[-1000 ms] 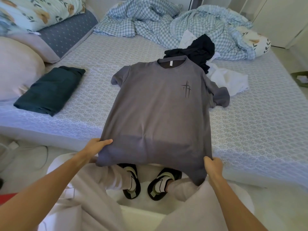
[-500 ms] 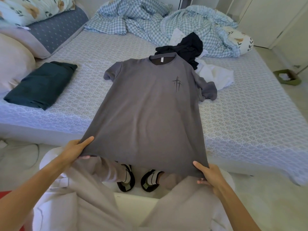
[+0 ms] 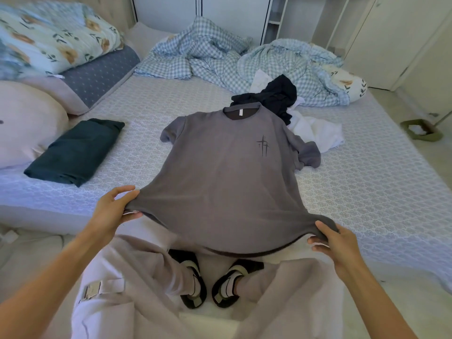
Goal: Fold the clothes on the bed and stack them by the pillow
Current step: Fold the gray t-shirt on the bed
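Note:
A grey T-shirt [image 3: 227, 172] with a small dark chest print lies front up on the bed [image 3: 367, 192], collar away from me, its hem stretched off the near edge. My left hand [image 3: 115, 209] pinches the hem's left corner. My right hand [image 3: 335, 243] pinches the right corner. A folded dark green garment [image 3: 75, 152] lies beside the pale pillow [image 3: 24, 123] at the left. Behind the collar sit a crumpled black garment [image 3: 274, 96] and a white one [image 3: 315, 133].
A rumpled blue checked blanket [image 3: 220, 62] fills the far side of the bed. Floral and grey dotted pillows [image 3: 73, 55] are stacked at the far left. A green dustpan [image 3: 420, 130] lies on the floor at the right. My legs and shoes are below the hem.
Both hands have lifted the hem and drawn it wider and tauter, so the shirt's body lies flatter on the bed. The view has tilted up.

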